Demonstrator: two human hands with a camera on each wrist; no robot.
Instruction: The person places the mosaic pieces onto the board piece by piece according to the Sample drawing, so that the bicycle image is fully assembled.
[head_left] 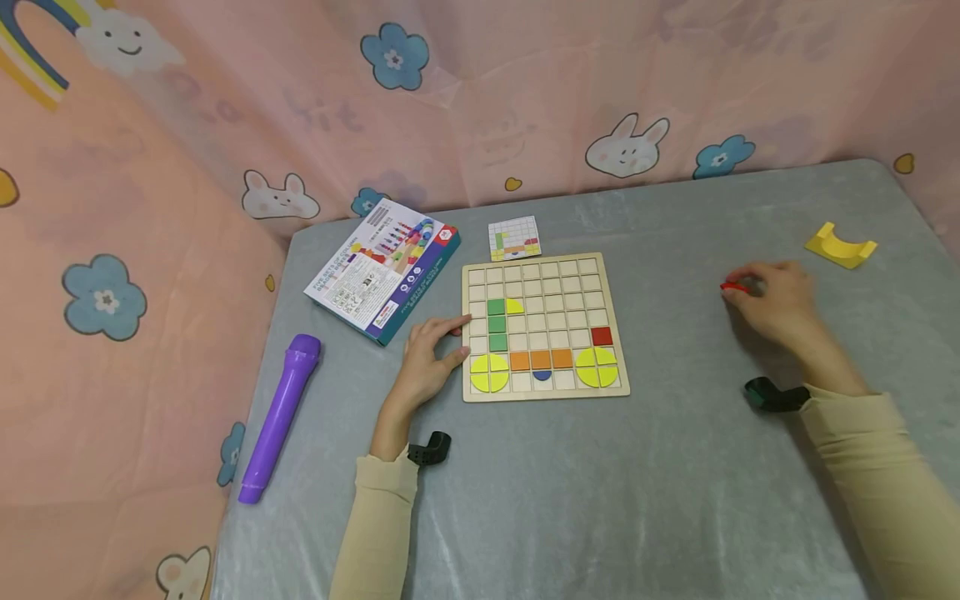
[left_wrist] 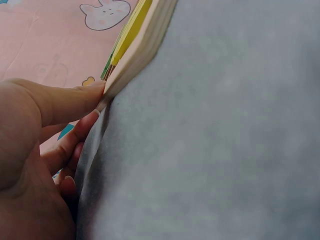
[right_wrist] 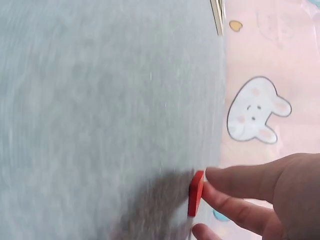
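In the head view the left hand (head_left: 426, 360) rests at the left edge of a wooden grid board (head_left: 547, 397), its index fingertip and thumb tip touching the rim. Colored tiles lie on the board: green squares (head_left: 497, 323), orange squares (head_left: 540, 360), two yellow circles of quarter pieces (head_left: 489, 373), a blue half-round (head_left: 542, 376) and a dark red square (head_left: 602, 336). Well to the right, the right hand (head_left: 776, 304) pinches a small flat red piece (right_wrist: 196, 194) between thumb and fingers. Close to the grey tabletop, that piece casts a shadow in the right wrist view.
A pattern card (head_left: 514, 239) lies behind the board. Left of it is a game box (head_left: 382, 271), and further left a purple tube (head_left: 281, 417). A yellow curved stand (head_left: 840, 246) sits beyond the right hand. A pink printed curtain (head_left: 480, 100) borders the table.
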